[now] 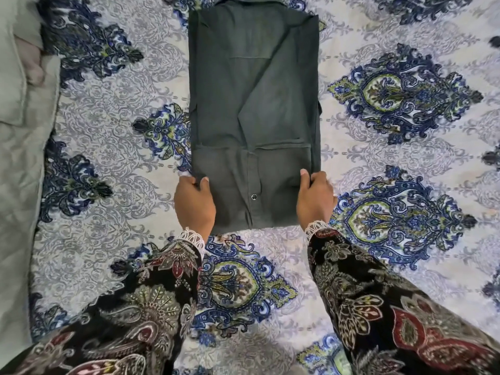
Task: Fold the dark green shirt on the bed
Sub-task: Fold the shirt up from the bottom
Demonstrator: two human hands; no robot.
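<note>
The dark green shirt (254, 109) lies flat on the bed as a long narrow rectangle, its sides and sleeves folded in and its collar at the far end. A snap button shows near the hem. My left hand (194, 203) grips the shirt's near left edge, thumb on top of the cloth. My right hand (315, 200) grips the near right edge the same way. Both hands hold the hem end, which rests close to me on the bedspread.
The bedspread (392, 163) is pale with blue and green paisley medallions. A grey-green quilt or pillow (19, 131) runs along the left side. My patterned dark sleeves fill the bottom of the view.
</note>
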